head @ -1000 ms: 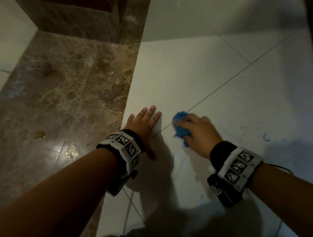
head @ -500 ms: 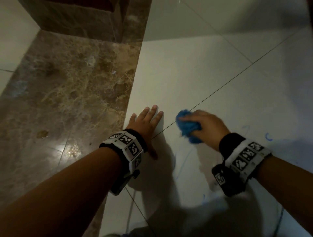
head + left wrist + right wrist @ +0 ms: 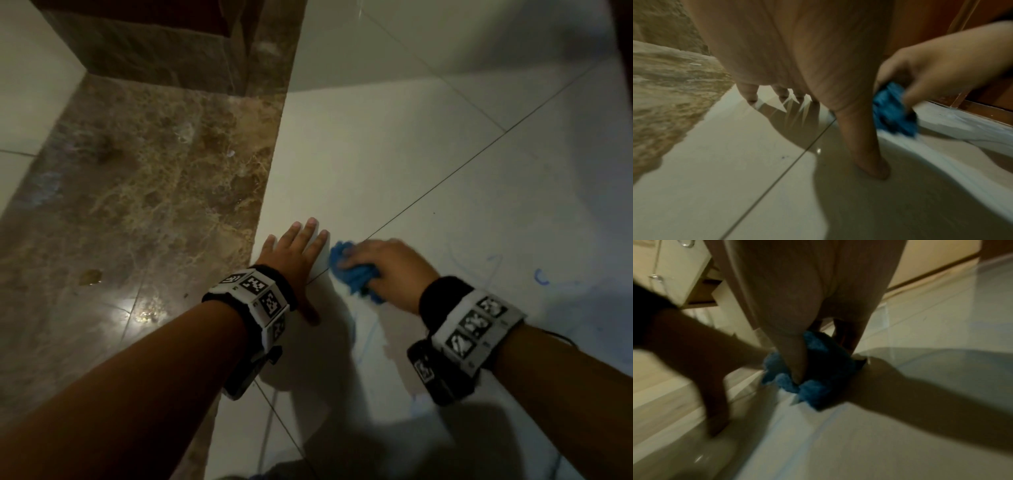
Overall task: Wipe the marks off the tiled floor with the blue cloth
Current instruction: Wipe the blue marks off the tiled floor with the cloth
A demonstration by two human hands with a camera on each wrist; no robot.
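My right hand (image 3: 387,267) grips a bunched blue cloth (image 3: 352,274) and presses it on the white tiled floor (image 3: 445,192), just right of a grout line. In the right wrist view the thumb digs into the blue cloth (image 3: 812,379). The left wrist view shows the cloth (image 3: 894,112) held under curled fingers. My left hand (image 3: 294,253) lies flat on the tile beside the cloth, fingers straight, thumb spread back. Faint blue marks (image 3: 541,277) show on the tile to the right, and a thin blue line (image 3: 368,339) runs below the cloth.
A brown marble strip (image 3: 144,205) runs along the left of the white tiles, with a brown marble step (image 3: 164,51) rising at its far end. A wooden skirting (image 3: 982,107) borders the floor in the left wrist view. White floor stretches to the right and far side.
My right hand with the cloth swung right, then back left toward my left hand. The left hand has stayed planted.
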